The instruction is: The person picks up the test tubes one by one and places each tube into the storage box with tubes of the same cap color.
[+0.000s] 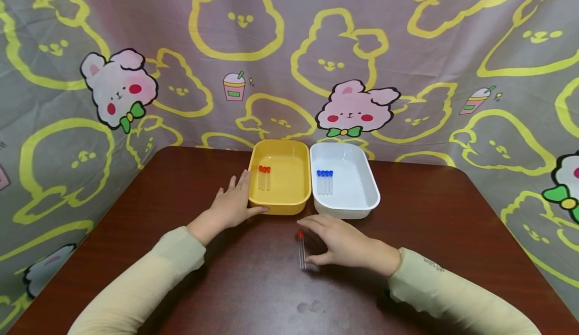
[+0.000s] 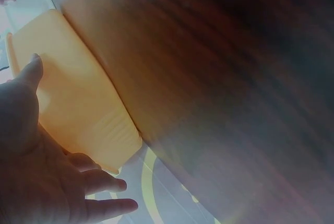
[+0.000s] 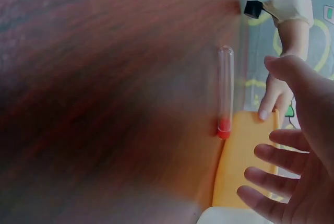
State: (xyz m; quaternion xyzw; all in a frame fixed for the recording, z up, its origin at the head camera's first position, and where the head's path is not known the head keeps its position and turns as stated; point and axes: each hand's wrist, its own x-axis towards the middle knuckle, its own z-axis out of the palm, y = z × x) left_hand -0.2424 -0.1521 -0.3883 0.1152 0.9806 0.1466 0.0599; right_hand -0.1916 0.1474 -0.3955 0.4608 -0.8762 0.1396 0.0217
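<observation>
A clear test tube with a red cap [image 1: 301, 252] lies on the table, its cap toward the bins. My right hand [image 1: 341, 239] hovers beside it with fingers spread, thumb near its lower end; the right wrist view shows a gap between the hand and the test tube [image 3: 225, 88]. My left hand [image 1: 232, 204] rests against the left side of the yellow bin [image 1: 285, 208], thumb at its front and fingers extended along the side. Inside that bin lie 3 red-capped test tubes [image 1: 264, 179]. Several blue-capped test tubes [image 1: 324, 183] lie in the white bin [image 1: 346, 213].
Both bins stand side by side at the back of the dark brown table [image 1: 203, 284]. Behind them hangs a curtain [image 1: 280, 73] printed with cartoon bunnies. Small round marks [image 1: 311, 306] show on the tabletop near the front.
</observation>
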